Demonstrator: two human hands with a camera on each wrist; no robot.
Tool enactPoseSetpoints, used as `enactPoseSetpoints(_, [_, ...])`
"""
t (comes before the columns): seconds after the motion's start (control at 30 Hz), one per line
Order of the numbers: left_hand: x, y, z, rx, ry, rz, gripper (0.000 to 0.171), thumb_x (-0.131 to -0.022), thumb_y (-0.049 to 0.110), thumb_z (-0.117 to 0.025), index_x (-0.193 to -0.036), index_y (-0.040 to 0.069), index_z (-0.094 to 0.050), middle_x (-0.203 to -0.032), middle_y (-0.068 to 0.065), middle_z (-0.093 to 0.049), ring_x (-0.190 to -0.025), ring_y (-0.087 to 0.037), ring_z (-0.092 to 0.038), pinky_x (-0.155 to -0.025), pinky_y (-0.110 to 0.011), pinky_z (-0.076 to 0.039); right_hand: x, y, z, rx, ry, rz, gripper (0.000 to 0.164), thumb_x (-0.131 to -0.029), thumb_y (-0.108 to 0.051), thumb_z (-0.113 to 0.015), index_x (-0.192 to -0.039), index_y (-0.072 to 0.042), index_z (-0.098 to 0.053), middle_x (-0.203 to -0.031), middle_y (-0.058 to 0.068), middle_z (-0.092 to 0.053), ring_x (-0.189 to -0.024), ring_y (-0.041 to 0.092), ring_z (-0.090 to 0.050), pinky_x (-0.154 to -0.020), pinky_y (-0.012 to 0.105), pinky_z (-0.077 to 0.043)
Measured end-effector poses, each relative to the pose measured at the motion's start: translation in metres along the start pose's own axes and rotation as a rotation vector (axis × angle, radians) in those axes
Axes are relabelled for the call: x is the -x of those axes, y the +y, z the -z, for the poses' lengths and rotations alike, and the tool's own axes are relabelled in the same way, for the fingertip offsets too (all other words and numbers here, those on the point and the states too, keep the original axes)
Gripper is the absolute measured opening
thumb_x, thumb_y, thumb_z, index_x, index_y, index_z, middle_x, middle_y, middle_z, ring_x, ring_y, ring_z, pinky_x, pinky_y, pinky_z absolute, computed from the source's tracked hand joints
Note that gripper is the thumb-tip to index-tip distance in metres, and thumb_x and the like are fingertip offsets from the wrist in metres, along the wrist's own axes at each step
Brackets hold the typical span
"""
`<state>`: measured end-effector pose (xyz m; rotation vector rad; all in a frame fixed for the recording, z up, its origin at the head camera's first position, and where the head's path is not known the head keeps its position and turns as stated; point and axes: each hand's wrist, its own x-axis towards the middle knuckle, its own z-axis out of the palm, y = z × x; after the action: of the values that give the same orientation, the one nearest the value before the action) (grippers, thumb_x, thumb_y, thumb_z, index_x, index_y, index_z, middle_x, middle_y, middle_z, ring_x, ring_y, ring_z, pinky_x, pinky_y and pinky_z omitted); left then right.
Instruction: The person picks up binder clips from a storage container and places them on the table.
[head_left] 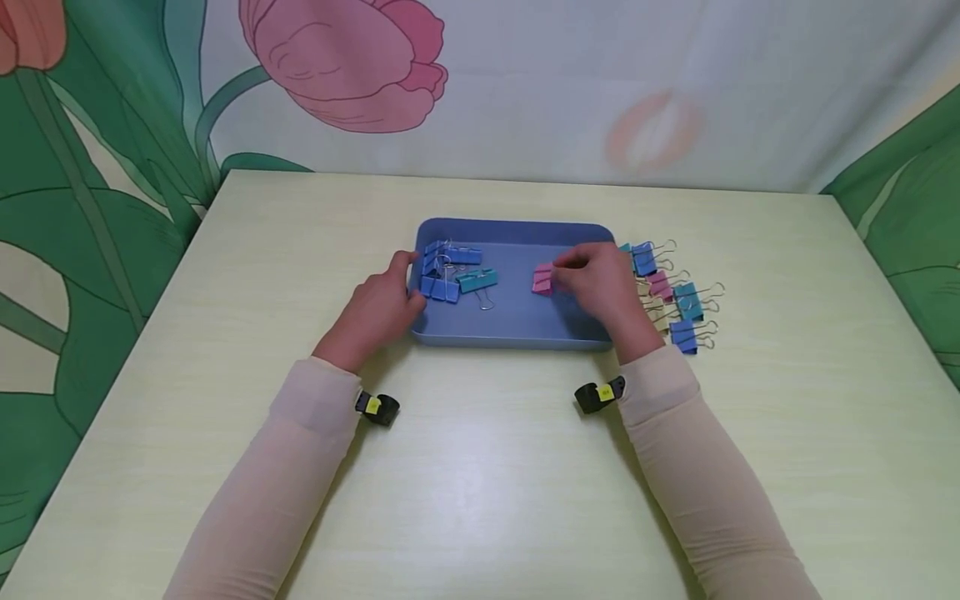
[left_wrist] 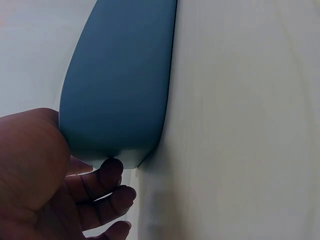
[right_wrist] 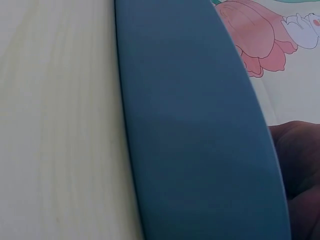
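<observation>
A blue tray (head_left: 510, 342) lies on the table, its long side across. My left hand (head_left: 378, 310) holds the tray's left end; in the left wrist view, curled fingers of the left hand (left_wrist: 45, 175) touch its outer end wall. Inside the tray, my right hand (head_left: 600, 279) pinches a pink binder clip (head_left: 542, 279) right of the middle. At the tray's left end lie several blue binder clips (head_left: 440, 289) and a teal binder clip (head_left: 477, 280). The right wrist view shows the tray's side wall (right_wrist: 200, 120) hiding most of the right hand (right_wrist: 300, 170).
Right of the tray, several binder clips lie close together on the table (head_left: 480, 500), among them a blue clip (head_left: 683, 336), a teal clip (head_left: 687, 302), a pink clip (head_left: 660, 285) and cream clips (head_left: 657, 315). A flowered curtain (head_left: 525, 83) hangs behind the table.
</observation>
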<state>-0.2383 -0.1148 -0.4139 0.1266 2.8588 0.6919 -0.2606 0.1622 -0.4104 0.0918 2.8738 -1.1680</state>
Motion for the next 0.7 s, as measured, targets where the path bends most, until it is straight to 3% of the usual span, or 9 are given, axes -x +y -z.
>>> enactPoseSetpoints(0.47, [-0.001, 0.000, -0.001, 0.000, -0.012, 0.006, 0.057, -0.090, 0.022, -0.043, -0.142, 0.014, -0.020, -0.063, -0.007, -0.045, -0.053, -0.021, -0.046, -0.049, -0.028, -0.035, 0.010, -0.003, 0.008, 0.005, 0.002, 0.149, 0.016, -0.084, -0.022, -0.062, -0.096, -0.015, -0.072, -0.096, 0.003, -0.069, -0.089, 0.017, -0.060, -0.071, 0.032, -0.048])
enactPoseSetpoints(0.7, [-0.002, -0.001, -0.002, -0.006, 0.002, -0.009, 0.057, -0.090, 0.023, -0.042, -0.141, 0.013, -0.021, -0.063, -0.007, -0.046, -0.053, -0.021, -0.046, -0.049, -0.029, -0.035, 0.015, -0.007, 0.016, -0.054, 0.019, 0.159, 0.016, -0.084, -0.023, -0.062, -0.095, -0.017, -0.071, -0.092, 0.001, -0.069, -0.083, 0.013, -0.062, -0.067, 0.030, -0.047])
